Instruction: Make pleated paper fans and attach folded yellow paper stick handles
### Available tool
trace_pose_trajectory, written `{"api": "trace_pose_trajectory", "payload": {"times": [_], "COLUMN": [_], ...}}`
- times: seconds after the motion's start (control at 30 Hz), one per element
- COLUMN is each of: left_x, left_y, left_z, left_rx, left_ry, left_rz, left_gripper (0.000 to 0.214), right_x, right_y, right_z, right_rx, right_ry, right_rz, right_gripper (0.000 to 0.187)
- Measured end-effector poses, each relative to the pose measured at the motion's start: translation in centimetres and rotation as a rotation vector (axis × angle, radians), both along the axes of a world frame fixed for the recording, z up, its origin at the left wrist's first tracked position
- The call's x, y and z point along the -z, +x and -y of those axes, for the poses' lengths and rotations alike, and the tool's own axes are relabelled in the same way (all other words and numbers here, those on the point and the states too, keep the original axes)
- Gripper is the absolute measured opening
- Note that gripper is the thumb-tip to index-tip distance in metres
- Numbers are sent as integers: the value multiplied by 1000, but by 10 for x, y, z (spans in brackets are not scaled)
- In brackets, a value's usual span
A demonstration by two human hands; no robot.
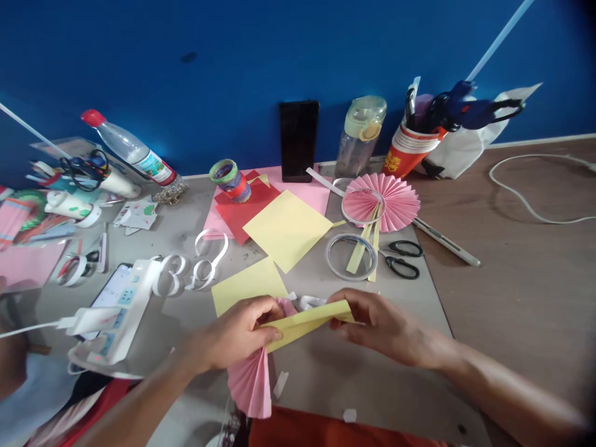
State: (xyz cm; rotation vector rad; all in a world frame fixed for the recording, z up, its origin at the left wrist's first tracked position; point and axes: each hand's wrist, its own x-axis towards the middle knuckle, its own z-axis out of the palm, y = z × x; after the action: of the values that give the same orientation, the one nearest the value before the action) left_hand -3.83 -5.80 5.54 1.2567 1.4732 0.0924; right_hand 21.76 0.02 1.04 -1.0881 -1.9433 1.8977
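Between my two hands, near the table's front edge, stretches a folded yellow paper strip (302,326). My left hand (246,329) pinches its left end, thumb on top. A pleated pink paper fan (251,385) hangs below that hand, its upper part hidden by the fingers. The right end of the strip is in my right hand (372,323), fingers closed on it. Just behind lie yellow paper sheets (288,230) and a curl of white tape (313,302). Small white scraps (280,385) lie on the table below the strip.
Black-handled scissors (403,261), a clear tape roll (351,257) and a round pink paper fan (395,202) lie back right. A power strip (130,310) is at left. A bottle (135,149), phone (298,143) and red cups (412,146) stand along the wall. Another person's arm (12,354) shows far left.
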Motion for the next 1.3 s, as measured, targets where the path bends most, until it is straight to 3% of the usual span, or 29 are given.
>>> {"api": "trace_pose_trajectory", "payload": {"times": [0.1, 0.27, 0.43, 0.57, 0.67, 0.83, 1.03, 1.2, 1.3], "left_x": [-4, 3, 16, 21, 23, 35, 45, 47, 47], "left_y": [3, 9, 14, 14, 15, 24, 28, 24, 23], "left_z": [-1, 8, 21, 26, 28, 35, 39, 40, 40], "left_rx": [52, 142, 224, 268, 305, 303, 380, 442, 466], "left_ry": [14, 205, 448, 553, 639, 850, 968, 1027, 1055], "left_rz": [-30, -158, -292, -344, -382, -490, -477, -506, -526], "left_gripper": [10, 9, 17, 18, 13, 11, 4, 10, 13], "right_x": [2, -3, -3, 2, 1, 1, 11, 14, 11], "right_y": [-10, -13, -9, -6, -5, -3, 1, 4, 12], "right_z": [5, 11, 13, 9, 4, -2, -1, -1, -1], "right_rx": [-47, 49, 37, 0, -18, -87, 1, 43, -28], "right_ry": [-73, 50, 36, 37, 41, -310, -731, -925, -945], "right_rz": [102, 224, 185, 225, 283, 150, 23, -28, -13], "right_gripper": [12, 10, 18, 13, 20, 19, 22, 27, 30]}}
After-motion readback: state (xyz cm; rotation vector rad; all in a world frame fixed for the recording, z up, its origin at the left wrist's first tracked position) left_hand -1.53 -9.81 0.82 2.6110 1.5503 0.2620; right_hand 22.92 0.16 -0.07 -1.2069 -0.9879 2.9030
